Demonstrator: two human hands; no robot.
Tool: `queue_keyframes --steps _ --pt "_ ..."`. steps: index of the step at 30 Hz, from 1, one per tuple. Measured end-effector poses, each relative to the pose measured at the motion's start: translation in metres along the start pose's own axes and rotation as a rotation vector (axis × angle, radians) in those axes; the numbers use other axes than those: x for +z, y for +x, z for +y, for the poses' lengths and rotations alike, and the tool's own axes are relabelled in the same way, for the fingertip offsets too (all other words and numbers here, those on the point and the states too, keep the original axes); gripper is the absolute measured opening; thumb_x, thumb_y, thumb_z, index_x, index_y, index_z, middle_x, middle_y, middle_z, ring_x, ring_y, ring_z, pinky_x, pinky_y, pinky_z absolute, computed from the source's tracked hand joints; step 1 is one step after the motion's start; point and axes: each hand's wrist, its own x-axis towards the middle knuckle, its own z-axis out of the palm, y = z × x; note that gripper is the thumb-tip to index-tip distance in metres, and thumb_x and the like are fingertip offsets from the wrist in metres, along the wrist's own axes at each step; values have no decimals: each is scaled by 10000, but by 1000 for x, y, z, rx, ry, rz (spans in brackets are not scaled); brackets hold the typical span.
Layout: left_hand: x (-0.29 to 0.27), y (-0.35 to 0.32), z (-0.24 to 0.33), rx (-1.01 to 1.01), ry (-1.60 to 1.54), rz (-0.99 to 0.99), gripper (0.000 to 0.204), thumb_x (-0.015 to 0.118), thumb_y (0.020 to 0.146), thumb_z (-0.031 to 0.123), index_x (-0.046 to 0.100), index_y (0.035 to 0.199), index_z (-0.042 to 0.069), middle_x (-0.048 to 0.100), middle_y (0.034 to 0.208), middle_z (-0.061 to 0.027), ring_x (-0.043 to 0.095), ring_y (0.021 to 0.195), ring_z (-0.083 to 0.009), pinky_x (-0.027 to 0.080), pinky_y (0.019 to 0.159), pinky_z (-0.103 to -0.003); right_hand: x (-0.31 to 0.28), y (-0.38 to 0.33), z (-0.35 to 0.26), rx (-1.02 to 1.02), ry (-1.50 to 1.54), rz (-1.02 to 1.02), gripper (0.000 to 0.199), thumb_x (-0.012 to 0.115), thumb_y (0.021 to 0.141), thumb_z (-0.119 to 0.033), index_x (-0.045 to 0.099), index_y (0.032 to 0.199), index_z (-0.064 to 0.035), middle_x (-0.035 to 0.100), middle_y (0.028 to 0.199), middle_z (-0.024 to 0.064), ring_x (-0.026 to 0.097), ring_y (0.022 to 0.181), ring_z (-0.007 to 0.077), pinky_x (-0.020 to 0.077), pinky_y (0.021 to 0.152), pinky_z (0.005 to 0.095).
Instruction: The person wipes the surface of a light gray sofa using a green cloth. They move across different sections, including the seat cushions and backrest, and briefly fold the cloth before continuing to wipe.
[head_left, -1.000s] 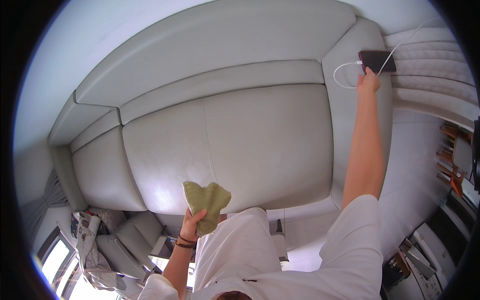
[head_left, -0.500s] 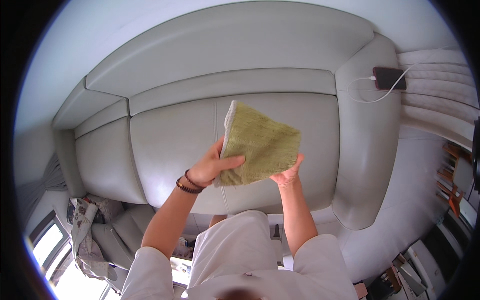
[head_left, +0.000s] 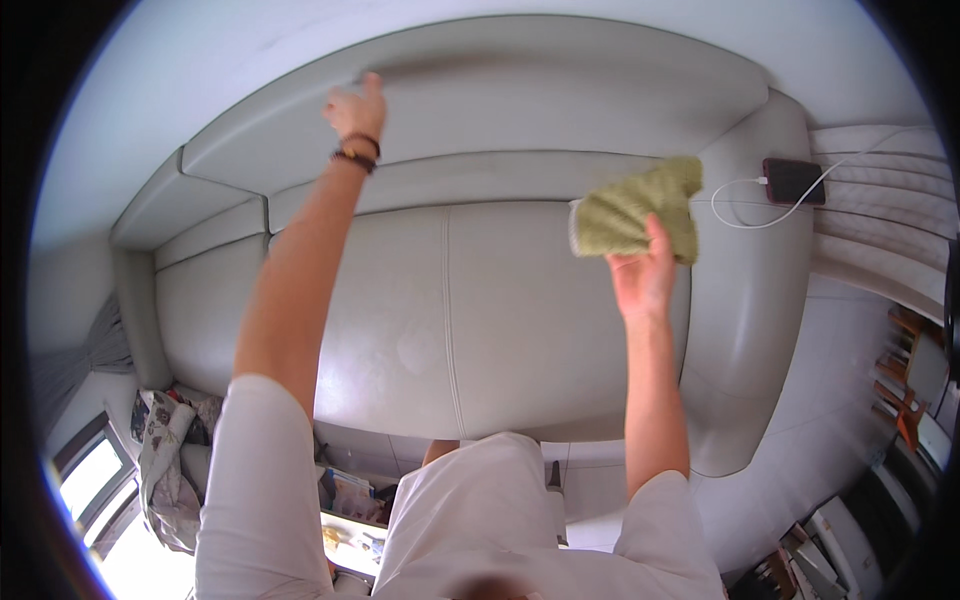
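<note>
My right hand grips a green cloth with a white edge, thumb over its near side. The cloth is bunched and slightly blurred, held up over the right end of the grey sofa seat. My left arm stretches far forward. At its end my left hand, with dark bead bracelets at the wrist, is in front of the sofa backrest, holding nothing I can see. Its thumb and outer finger are spread apart; whether it touches the backrest I cannot tell.
A dark phone with a white charging cable lies on the right armrest. Pale curtain folds hang beyond it. At lower left are a patterned cloth and a low table with small items.
My left hand has let go of the cloth and reached forward left to the backrest. My right hand has carried the cloth up and to the right, and the cloth looks more bunched.
</note>
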Motion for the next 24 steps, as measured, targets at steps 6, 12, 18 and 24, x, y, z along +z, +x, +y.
queue_keyframes --steps 6,12,18,24 --pt "22 67 59 -703 -37 251 801 540 840 423 191 1362 -74 227 1404 -277 373 1234 -449 309 1021 -505 7 79 -78 -516 -321 239 355 514 888 -117 482 1237 -58 533 1213 55 534 1089 164 452 915 323" --pt "33 41 99 -780 -49 351 789 494 868 402 135 1398 -60 176 1450 -257 353 1261 -448 291 1034 -516 -14 248 -170 -1218 -1275 309 478 590 850 -279 520 1213 25 561 1176 63 541 980 261 417 915 448" --pt "41 44 91 -757 -24 378 779 484 873 400 137 1401 -56 188 1447 -255 363 1256 -442 305 1027 -513 17 312 -58 -1302 -1216 445 528 491 860 -327 449 1312 -57 401 1319 137 349 1179 323 186 1022 545" --pt "36 46 98 -767 -67 389 769 473 879 398 139 1405 -53 200 1445 -253 372 1251 -436 318 1019 -509 139 216 97 -1156 -794 79 478 487 858 -34 428 1330 -77 123 1503 255 58 1394 413 -65 1081 607"
